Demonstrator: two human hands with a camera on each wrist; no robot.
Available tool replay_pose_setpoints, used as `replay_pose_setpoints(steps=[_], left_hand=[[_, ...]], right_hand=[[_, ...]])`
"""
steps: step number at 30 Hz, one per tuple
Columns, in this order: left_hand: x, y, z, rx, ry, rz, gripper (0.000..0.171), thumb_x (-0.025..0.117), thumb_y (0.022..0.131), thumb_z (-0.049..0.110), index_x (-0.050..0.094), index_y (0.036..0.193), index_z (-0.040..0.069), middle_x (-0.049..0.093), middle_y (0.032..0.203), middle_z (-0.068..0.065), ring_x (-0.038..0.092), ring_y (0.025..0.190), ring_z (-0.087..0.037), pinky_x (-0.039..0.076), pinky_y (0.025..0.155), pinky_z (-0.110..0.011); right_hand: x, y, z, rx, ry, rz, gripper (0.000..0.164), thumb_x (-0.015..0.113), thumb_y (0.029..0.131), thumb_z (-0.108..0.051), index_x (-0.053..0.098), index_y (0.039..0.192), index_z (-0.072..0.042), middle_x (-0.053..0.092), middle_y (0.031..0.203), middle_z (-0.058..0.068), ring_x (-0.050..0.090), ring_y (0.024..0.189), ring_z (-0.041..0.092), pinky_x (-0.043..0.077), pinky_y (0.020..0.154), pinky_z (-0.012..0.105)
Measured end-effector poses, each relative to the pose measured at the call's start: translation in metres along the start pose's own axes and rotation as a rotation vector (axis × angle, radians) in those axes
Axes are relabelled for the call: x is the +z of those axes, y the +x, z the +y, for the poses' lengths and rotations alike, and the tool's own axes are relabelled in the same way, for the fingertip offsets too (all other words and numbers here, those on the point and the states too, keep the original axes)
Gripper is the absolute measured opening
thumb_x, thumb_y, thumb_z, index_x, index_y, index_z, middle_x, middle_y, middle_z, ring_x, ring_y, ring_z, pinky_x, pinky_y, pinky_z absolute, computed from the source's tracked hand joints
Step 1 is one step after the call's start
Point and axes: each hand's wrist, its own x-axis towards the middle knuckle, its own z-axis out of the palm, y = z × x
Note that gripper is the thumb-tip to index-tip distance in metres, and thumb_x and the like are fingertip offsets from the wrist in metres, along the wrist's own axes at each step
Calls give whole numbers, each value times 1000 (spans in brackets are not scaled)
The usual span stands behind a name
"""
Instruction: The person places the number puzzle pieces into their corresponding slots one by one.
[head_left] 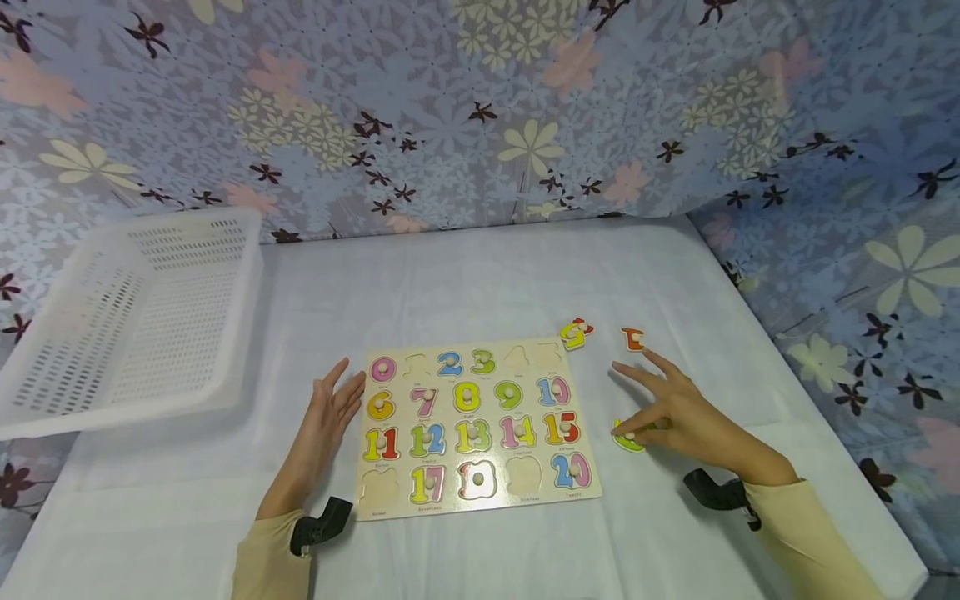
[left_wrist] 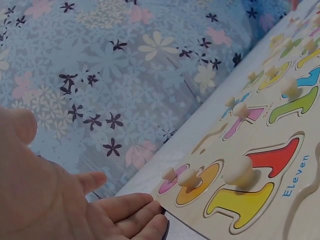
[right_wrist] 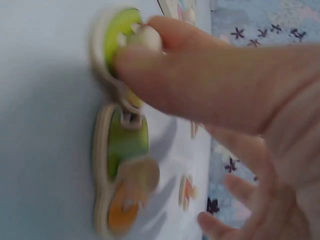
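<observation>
A wooden number puzzle board (head_left: 446,417) lies on the white cloth, most recesses filled with colourful knobbed number pieces and several bare. My left hand (head_left: 318,425) rests at its left edge, fingers extended, fingertips touching the edge beside the yellow-and-red eleven (left_wrist: 250,195). Right of the board, my right hand (head_left: 686,417) pinches the knob of a green-and-yellow number piece (right_wrist: 117,45) between thumb and index finger; its other fingers spread outward. Directly beside that piece is a green-and-orange number piece (right_wrist: 122,202), mostly hidden by the hand in the head view.
Near the board's upper right corner lie a yellow number piece (head_left: 572,337) and a red piece (head_left: 584,326), close together. An orange-red piece (head_left: 632,338) lies beyond my right fingertips. A white plastic basket (head_left: 243,350) stands at the left. Floral cloth (head_left: 450,150) hangs behind the table.
</observation>
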Motion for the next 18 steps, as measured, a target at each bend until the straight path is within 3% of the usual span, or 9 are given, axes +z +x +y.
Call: replay_pose_setpoints(steps=[6,9,11,14,18], left_hand=[[0,1,-3,5,-8,2,62,10,105,47,4,156,14,20,157,-18,20,144,-29,14,118,-41],[0,1,-4,11,-16,-4,62,10,105,47,4,156,13,20,157,-18,20,144,-29,15,118,-40],[0,1,-3,12,-16,-6,61,10,105,46,4,156,13,20,157,-18,20,144,-29,14,118,-41],[0,1,-1,7,-7,-1,62,10,105,47,4,156,13,20,157,-18,19,144,-29,14,118,-41],[-1,0,0,4,-4,4,62,10,104,48,4,156,14,20,157,-17,20,144,-29,14,118,-41]], right_hand=[[3,23,-1,-17,-117,106,32,87,67,-3,80,90,-25,45,144,14,13,141,41,22,101,72],[1,25,-5,29,-227,179,19,89,68,-20,78,83,-18,51,137,16,20,139,42,21,102,72],[1,25,-8,71,-318,198,31,90,63,-40,73,75,-16,54,130,19,25,136,45,21,101,73],[4,25,-10,118,-392,177,43,89,55,-53,63,67,-20,56,124,20,27,133,47,20,100,75],[6,24,-11,105,-348,115,33,91,60,-36,73,81,-17,52,131,18,22,136,46,16,100,76]])
